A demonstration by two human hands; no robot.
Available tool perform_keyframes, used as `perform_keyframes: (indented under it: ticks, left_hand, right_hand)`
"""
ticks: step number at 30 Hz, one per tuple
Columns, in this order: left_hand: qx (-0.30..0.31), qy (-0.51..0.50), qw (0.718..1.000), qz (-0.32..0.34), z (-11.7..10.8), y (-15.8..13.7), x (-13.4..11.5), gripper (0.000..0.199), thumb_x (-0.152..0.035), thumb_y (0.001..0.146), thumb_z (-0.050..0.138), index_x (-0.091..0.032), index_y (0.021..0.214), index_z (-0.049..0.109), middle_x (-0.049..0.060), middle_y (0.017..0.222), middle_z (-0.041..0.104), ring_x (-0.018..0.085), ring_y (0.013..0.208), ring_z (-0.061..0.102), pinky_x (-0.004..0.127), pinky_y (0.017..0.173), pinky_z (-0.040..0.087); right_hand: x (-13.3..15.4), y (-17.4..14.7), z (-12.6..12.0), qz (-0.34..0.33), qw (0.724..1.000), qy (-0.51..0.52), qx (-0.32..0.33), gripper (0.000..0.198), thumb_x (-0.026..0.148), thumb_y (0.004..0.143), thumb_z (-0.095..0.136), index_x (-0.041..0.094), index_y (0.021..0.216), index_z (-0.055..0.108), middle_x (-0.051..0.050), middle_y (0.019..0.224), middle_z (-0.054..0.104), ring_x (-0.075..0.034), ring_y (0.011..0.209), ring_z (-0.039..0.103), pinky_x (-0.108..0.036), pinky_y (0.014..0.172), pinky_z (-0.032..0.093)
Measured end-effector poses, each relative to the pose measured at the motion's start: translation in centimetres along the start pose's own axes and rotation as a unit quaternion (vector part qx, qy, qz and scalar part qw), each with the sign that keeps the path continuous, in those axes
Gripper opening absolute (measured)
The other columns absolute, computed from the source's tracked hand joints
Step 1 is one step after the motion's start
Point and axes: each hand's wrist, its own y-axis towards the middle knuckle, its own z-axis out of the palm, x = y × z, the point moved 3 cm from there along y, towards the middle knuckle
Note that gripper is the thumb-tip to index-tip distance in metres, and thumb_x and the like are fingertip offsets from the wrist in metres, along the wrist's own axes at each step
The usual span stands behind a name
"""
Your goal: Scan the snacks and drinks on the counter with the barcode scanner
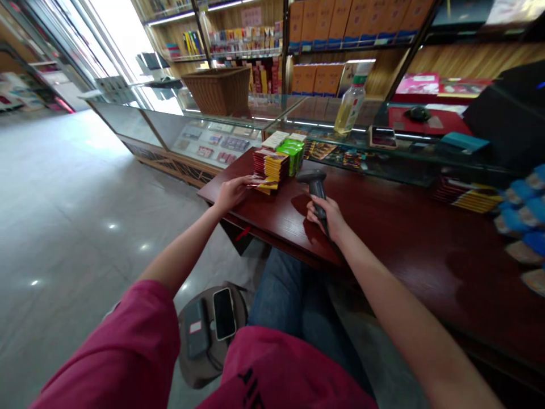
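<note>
My right hand point(327, 216) is wrapped around the handle of a dark grey barcode scanner point(314, 178). The scanner's head is raised over the dark red-brown desk point(383, 227), and its cable trails below my grip. At the desk's far left corner, my left hand point(232, 193) pinches the edge of a red-and-yellow packet point(264, 183) at the front foot of a stack of similar packets point(272, 163). The fingertips are partly hidden by the packet. Right behind that stack stand green packets point(293, 152) and white boxes point(276, 140).
A glass counter point(298, 108) runs behind the desk, bearing a wicker basket point(219, 88), a bottle point(352, 105) and a phone point(382, 137). More red-and-yellow packets point(472, 194) and blue-topped containers point(525, 196) are at the right. A stool point(191, 372) beside my legs holds another phone point(224, 313).
</note>
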Motion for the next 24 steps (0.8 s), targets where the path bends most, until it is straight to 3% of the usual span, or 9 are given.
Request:
perform_keyframes:
  ticks: [4,10,14,16,18,21,24]
  left_hand:
    - [-0.005,0.054,0.998,-0.019,0.2,0.2,1.9,0.038,-0.013,0.094,0.058,-0.024,0.125,0.078,0.008,0.151,0.068,0.023,0.143,0.064,0.043,0.12,0.052]
    - [0.009,0.09,0.996,-0.004,1.7,1.4,2.6,0.058,-0.001,0.086,0.05,-0.024,0.132,0.076,0.005,0.148,0.071,0.021,0.147,0.059,0.043,0.124,0.049]
    - [-0.064,0.092,0.993,-0.04,2.4,1.5,1.2,0.066,0.003,0.079,0.049,-0.024,0.133,0.076,0.005,0.145,0.073,0.024,0.152,0.054,0.048,0.125,0.046]
    - [-0.131,0.093,0.986,-0.043,3.2,1.4,-0.9,0.066,0.002,0.08,0.049,-0.023,0.136,0.074,0.008,0.146,0.072,0.025,0.152,0.053,0.05,0.123,0.046]
    - [-0.15,0.078,0.986,-0.006,4.9,1.6,-4.1,0.059,-0.001,0.085,0.048,-0.023,0.134,0.074,0.008,0.139,0.075,0.025,0.143,0.06,0.049,0.12,0.048]
    - [-0.051,0.03,0.993,0.102,10.0,3.0,-10.3,0.048,-0.002,0.088,0.048,-0.023,0.118,0.079,0.006,0.12,0.081,0.024,0.127,0.068,0.044,0.114,0.05]
    - [0.046,-0.03,0.98,0.191,17.4,5.5,-16.7,0.049,-0.001,0.086,0.049,-0.021,0.12,0.077,0.007,0.122,0.08,0.024,0.124,0.068,0.042,0.11,0.052]
  right_hand:
    - [-0.3,0.3,0.2,0.007,1.0,-0.001,-0.005,0.049,0.049,0.069,0.091,0.025,0.092,0.055,0.009,0.059,0.055,-0.007,0.04,0.044,-0.022,0.042,0.035]
    - [0.3,-0.1,-1.3,-0.011,0.998,0.046,-0.029,0.048,0.048,0.068,0.09,0.023,0.09,0.056,0.009,0.059,0.054,-0.007,0.042,0.045,-0.021,0.043,0.039]
    - [1.5,-0.5,-4.1,-0.067,0.995,0.014,-0.073,0.047,0.047,0.07,0.09,0.024,0.092,0.056,0.009,0.059,0.054,-0.008,0.042,0.048,-0.021,0.042,0.039]
    - [2.6,-0.9,-6.5,-0.106,0.988,-0.019,-0.112,0.047,0.047,0.07,0.09,0.025,0.089,0.053,0.01,0.059,0.054,-0.008,0.041,0.049,-0.021,0.039,0.038]
    - [4.0,-1.7,-9.6,-0.137,0.977,-0.05,-0.154,0.049,0.047,0.07,0.09,0.026,0.085,0.049,0.01,0.058,0.053,-0.008,0.039,0.049,-0.022,0.037,0.038]
    - [6.2,-3.6,-15.1,-0.176,0.953,-0.102,-0.224,0.05,0.046,0.069,0.09,0.026,0.085,0.048,0.011,0.058,0.053,-0.009,0.038,0.05,-0.023,0.036,0.039]
    - [8.4,-6.5,-20.7,-0.218,0.913,-0.187,-0.291,0.05,0.042,0.069,0.091,0.027,0.097,0.051,0.01,0.066,0.058,-0.01,0.039,0.051,-0.025,0.035,0.041]
